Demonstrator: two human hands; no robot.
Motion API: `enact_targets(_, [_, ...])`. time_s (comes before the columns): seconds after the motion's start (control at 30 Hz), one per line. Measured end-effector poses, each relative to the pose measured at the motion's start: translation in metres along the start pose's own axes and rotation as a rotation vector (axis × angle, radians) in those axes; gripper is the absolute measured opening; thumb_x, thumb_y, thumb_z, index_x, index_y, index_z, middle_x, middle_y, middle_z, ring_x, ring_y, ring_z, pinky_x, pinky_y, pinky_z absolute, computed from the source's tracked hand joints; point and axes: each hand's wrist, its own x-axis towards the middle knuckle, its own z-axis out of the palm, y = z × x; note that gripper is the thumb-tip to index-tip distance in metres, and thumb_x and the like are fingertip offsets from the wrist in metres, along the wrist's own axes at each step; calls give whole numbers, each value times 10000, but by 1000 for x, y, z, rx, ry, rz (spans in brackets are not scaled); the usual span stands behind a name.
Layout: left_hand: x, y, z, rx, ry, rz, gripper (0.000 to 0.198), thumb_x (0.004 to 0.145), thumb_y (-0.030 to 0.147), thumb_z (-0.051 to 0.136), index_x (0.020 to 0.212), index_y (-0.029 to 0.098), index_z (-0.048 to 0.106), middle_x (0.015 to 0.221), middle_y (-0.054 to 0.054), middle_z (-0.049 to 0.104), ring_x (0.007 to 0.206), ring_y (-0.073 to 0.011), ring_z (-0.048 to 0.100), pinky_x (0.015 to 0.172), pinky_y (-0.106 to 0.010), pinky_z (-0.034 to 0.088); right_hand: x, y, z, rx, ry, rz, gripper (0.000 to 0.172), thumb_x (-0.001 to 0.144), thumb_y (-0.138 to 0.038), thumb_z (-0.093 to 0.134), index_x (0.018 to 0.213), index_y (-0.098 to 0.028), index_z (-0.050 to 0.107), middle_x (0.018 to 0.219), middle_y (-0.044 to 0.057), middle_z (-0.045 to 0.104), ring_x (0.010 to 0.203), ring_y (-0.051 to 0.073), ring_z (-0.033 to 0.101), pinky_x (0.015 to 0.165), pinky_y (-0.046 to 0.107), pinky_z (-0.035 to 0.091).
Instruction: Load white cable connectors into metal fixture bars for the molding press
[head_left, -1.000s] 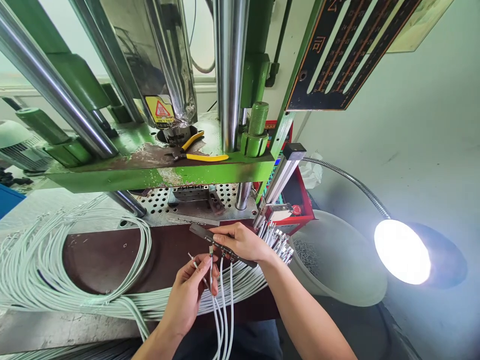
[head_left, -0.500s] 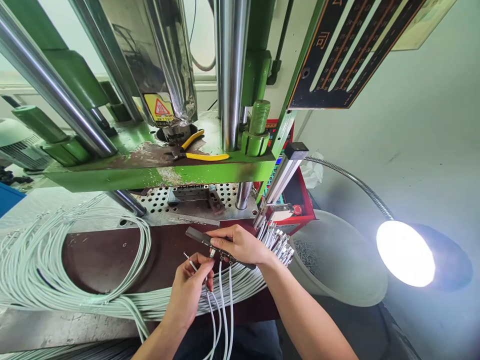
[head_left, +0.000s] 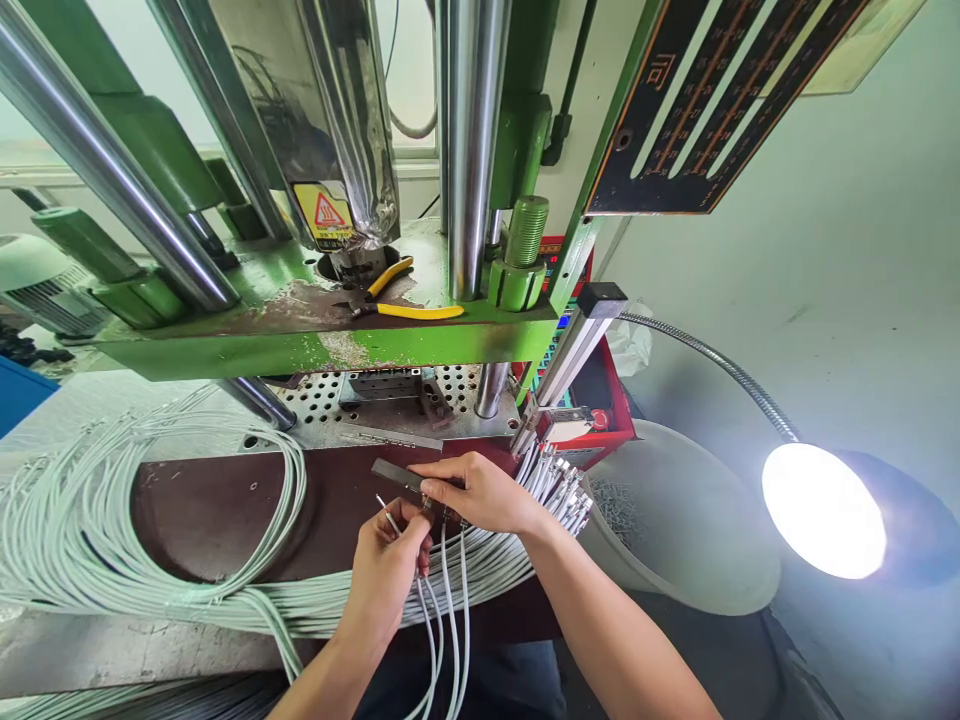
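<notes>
At the left edge of the work table a large coil of white cables lies in a wide loop, and its strands run toward the right along the front edge. Above it stands the green press, with yellow-handled pliers resting on its platen.

The left hand comes up from below with the wrist bent a little. Its thumb and forefinger pinch one white cable end, and the thin metal tip points up and slightly to the left. The other fingers are curled loosely around several more cables that hang down toward the body.

Just to the right and a little higher, the right hand grasps a dark metal fixture bar. Its long axis lies nearly level, going from upper left to lower right, and part of it is hidden under the fingers. Three cables already hang from the bar, below this hand. The pinched cable tip is just under the free left part of the bar, almost touching it, so the left hand is the nearer one.

Further right, a bundle of cable ends with metal terminals fans out beside a pale round basin. At the far right a gooseneck lamp shines.
</notes>
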Motion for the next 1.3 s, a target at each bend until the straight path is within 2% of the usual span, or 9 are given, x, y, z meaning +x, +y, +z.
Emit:
enact_targets(0.13, [-4,4,-6,-4,-150,44,182,683,323,722,649,170,629,582,21,604,506,-108,541,520,-225,429,0,6,-10,94,-69,49,403,917,-340,521,1245,-146,651,808,41,717,561,121,579,528,227,458])
enact_targets(0.27, [-5,6,-15,-100,-188,79,248,750,420,673,839,189,684,683,-12,662,617,-160,602,620,-276,484,-1,9,-14,217,-36,75,422,903,-364,548,1243,-135,649,835,51,706,546,104,565,507,216,467])
enact_targets(0.37, [-5,6,-21,24,-146,154,233,783,421,644,816,193,681,625,8,631,562,-148,569,588,-265,465,-2,8,-13,234,-17,69,407,897,-364,557,1224,-146,662,871,52,704,568,103,579,514,213,481])
enact_targets(0.53, [-5,7,-25,272,-97,264,240,786,375,642,642,183,649,574,27,580,503,-117,526,535,-234,418,-1,5,-11,142,-18,94,405,903,-343,552,1231,-130,656,759,26,672,495,88,556,471,200,449])
enact_targets(0.77, [-5,5,-27,248,-125,181,242,763,370,656,613,181,640,556,35,582,445,-105,517,502,-235,402,0,6,-9,140,-24,82,405,905,-340,551,1234,-127,654,754,28,666,487,87,548,463,200,434])
enact_targets(0.97, [-5,7,-24,112,-119,99,285,733,344,676,527,165,590,527,38,568,403,-66,457,490,-222,370,-2,5,-7,148,-40,78,409,908,-346,540,1233,-124,654,725,27,651,474,87,534,447,197,414])
enact_targets(1.17, [-4,11,-20,7,-90,27,251,678,354,707,547,159,619,492,42,549,398,-65,445,445,-213,322,0,4,-7,86,-26,72,417,911,-354,525,1237,-128,653,782,41,686,489,97,551,469,208,424])
enact_targets(1.3, [-6,13,-17,13,-85,21,248,663,341,709,537,161,594,495,37,553,397,-66,441,426,-212,300,1,6,-6,-4,-19,67,429,914,-352,522,1270,-140,633,660,11,647,505,112,555,499,214,422])
